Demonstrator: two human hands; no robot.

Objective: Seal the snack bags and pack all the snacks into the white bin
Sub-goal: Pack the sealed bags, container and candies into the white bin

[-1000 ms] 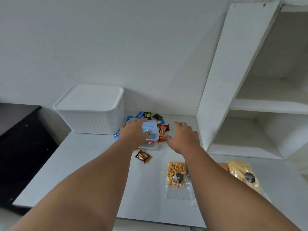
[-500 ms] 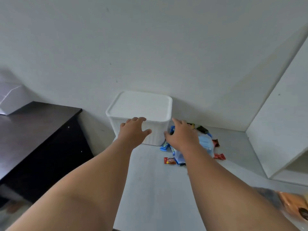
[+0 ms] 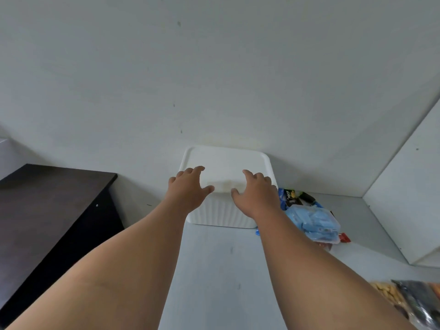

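I've let go of the snack tub [image 3: 312, 220], now just right of my right hand [image 3: 254, 194]; it and my left hand [image 3: 188, 189], spread and empty, have reached the white bin [image 3: 221, 213] lid [image 3: 226, 158], so probably opening next, nothing packed.

White ribbed bin [image 3: 221, 214] upright, lid [image 3: 226, 158] on; candy packets [image 3: 291, 197] just right; snack bags [image 3: 387, 294] nearer, far right.
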